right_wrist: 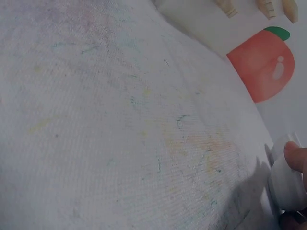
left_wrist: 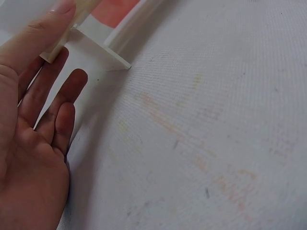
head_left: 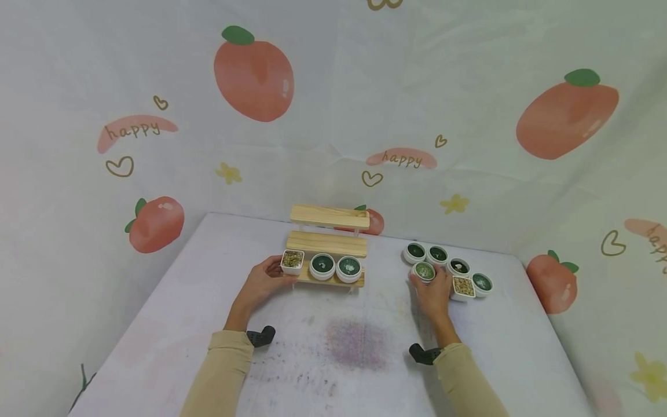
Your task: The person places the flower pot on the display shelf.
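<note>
A tiered wooden rack point(head_left: 326, 243) stands at the back of the table. My left hand point(head_left: 263, 282) holds a small square white pot point(head_left: 292, 262) with a speckled brown-green top, at the left end of the lowest shelf. In the left wrist view, the thumb lies along the wooden shelf edge point(left_wrist: 82, 10), with fingers near its end. Two round white pots with dark green tops, one point(head_left: 322, 266) and another point(head_left: 348, 269), sit beside the square pot. To the right, my right hand point(head_left: 434, 292) grips a round white pot point(head_left: 424, 271) with a light green top.
Past the right hand, several round white pots point(head_left: 482, 284) are grouped with another square pot point(head_left: 463, 287). A stained white cloth point(head_left: 333, 359) covers the table. Printed fabric point(head_left: 333, 104) hangs behind it.
</note>
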`<control>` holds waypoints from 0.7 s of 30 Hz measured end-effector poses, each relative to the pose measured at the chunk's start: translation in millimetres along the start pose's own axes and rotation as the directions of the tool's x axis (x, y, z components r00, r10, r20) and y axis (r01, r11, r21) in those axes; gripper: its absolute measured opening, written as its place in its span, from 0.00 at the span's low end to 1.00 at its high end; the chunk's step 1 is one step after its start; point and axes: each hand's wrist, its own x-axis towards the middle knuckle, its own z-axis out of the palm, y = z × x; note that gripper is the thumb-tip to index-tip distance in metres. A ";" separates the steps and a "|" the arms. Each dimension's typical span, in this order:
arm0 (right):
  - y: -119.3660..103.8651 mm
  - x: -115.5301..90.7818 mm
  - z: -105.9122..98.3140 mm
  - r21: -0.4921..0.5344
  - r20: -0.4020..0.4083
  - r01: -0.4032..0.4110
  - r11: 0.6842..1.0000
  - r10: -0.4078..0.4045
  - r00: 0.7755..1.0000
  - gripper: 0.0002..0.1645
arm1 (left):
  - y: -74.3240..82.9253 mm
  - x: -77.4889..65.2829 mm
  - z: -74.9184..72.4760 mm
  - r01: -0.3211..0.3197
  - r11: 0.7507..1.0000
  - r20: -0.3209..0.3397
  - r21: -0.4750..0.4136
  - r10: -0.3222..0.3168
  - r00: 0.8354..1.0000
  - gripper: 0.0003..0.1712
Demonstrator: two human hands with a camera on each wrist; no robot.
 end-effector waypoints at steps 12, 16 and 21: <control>-10.6 -2.8 -1.3 0.060 -0.010 0.029 0.998 -0.028 1.000 0.41 | -1.7 -0.8 1.4 -0.014 1.000 0.003 0.002 0.014 1.000 0.49; -22.0 -2.8 -2.4 0.084 -0.015 0.032 0.996 -0.031 0.999 0.43 | -1.6 0.1 1.0 -0.008 1.000 0.003 0.005 0.008 1.000 0.49; -41.3 -4.3 -6.0 0.135 -0.019 0.081 0.988 -0.079 0.997 0.42 | 0.9 0.0 -0.2 -0.001 1.000 0.009 -0.013 0.001 1.000 0.48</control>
